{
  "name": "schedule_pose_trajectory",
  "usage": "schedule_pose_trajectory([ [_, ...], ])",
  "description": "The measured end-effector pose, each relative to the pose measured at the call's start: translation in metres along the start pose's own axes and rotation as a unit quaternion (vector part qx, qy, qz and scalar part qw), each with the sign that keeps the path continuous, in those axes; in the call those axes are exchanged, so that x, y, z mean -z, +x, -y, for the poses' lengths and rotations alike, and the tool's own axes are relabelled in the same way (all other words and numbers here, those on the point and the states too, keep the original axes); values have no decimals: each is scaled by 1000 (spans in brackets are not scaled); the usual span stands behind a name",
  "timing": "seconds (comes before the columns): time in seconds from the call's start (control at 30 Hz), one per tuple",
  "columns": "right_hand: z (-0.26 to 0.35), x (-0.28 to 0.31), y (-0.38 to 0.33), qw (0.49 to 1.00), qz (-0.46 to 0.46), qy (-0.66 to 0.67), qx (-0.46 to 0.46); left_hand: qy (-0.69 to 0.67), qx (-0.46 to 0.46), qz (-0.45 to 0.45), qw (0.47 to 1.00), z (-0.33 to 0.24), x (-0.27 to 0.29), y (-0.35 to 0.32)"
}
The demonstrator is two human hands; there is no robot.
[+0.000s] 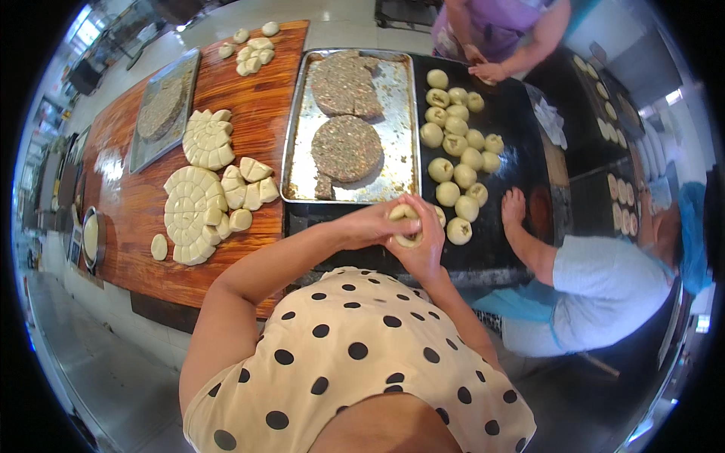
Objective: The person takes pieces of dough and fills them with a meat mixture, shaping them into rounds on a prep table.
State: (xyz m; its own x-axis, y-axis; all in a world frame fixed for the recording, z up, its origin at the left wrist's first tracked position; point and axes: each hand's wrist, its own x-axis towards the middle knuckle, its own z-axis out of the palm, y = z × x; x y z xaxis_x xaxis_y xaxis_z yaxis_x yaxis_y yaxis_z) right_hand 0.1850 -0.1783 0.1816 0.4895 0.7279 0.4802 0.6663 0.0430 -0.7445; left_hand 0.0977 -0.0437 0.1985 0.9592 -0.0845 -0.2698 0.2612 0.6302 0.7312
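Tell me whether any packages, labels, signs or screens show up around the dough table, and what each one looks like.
No packages, labels, signs or screens can be made out.
The wooden table bears only cut dough pieces.
The metal tray holds only flat rounds of filling.
The dark slab carries only stuffed dough balls.
The left hand and right hand hold a dough ball, unwrapped.
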Motion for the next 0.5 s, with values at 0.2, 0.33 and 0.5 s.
schedule_pose_trajectory([
  [0.2,20,7,17,967,-144,190,-95,305,-215,-223,901,11,-24,10],
  [0.33,26,8,24,944,-173,270,-78,330,-214,-188,900,-3,-41,11],
  [0.5,27,10,24,944,-152,269,-114,310,-240,-133,910,-3,-37,11],
])
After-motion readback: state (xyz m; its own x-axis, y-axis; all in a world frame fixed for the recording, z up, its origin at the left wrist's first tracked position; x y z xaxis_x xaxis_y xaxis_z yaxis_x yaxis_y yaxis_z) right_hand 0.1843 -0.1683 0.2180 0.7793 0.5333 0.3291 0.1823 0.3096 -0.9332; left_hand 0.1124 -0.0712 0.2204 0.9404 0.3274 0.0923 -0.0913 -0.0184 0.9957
